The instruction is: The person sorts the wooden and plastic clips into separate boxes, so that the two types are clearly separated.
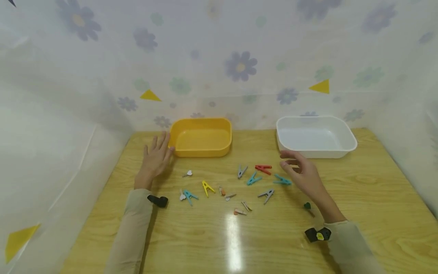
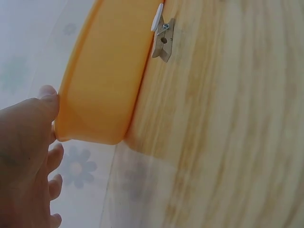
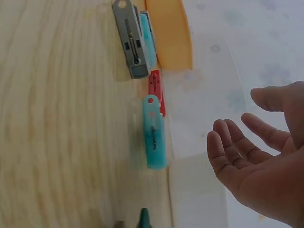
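My left hand (image 1: 154,163) is at the left end of the orange tub (image 1: 202,153), fingers extended, and in the left wrist view the thumb rests right at the tub's rim. Above the table in front of the white tub (image 1: 316,153), my right hand (image 1: 305,175) has loosely bent fingers and holds nothing. Nearest to it lies a teal clothespin (image 1: 283,180), with a red clothespin (image 1: 263,168) and a second teal clothespin (image 1: 253,179) further left. A small wooden clip with a white heart (image 1: 189,173) lies in front of the orange tub.
More clothespins are scattered mid-table: a yellow one (image 1: 207,188), a teal one (image 1: 190,196) and two grey ones (image 1: 268,195). Several small decorated clips (image 1: 240,211) lie among them, and one with a green top (image 1: 307,206) lies under the right forearm. A flowered curtain (image 1: 212,76) encloses the table.
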`<state>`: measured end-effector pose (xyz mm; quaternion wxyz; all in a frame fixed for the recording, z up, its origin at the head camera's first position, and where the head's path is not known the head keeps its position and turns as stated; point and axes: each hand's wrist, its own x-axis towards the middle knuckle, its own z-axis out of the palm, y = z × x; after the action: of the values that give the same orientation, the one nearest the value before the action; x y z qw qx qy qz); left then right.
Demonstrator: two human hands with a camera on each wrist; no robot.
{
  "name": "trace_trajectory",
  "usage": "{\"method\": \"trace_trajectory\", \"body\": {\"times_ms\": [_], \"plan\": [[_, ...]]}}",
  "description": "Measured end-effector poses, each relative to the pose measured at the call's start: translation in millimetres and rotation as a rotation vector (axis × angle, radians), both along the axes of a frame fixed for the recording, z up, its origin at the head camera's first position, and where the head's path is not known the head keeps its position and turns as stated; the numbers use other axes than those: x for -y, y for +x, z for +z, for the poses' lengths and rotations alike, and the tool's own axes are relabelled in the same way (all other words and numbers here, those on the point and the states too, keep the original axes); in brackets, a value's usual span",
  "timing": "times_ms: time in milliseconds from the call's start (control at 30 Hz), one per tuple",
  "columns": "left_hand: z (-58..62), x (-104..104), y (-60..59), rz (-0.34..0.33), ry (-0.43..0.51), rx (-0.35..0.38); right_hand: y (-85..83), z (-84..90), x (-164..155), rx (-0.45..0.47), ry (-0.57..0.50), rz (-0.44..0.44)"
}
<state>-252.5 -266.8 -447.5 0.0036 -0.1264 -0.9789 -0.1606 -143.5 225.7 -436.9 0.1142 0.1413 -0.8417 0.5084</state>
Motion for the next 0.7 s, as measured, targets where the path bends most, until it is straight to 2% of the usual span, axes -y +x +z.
{"method": "trace_trajectory", "body": {"times_ms": [300, 500, 700], "plan": [[-3.2, -1, 1.1, 0.006, -0.009, -0.033, -5.5, -22.4, 4, 0.108, 0.087, -0.023], [-4.3, 0, 0.4, -0.021, 0.012, -0.052, -4.6, -20.9, -2, 0.158, 0.153, -0.026], [-4.8, 0, -0.8, -0.025, 0.011, -0.043, -4.9, -19.1, -10, 0.244, 0.22, 0.021]]}}
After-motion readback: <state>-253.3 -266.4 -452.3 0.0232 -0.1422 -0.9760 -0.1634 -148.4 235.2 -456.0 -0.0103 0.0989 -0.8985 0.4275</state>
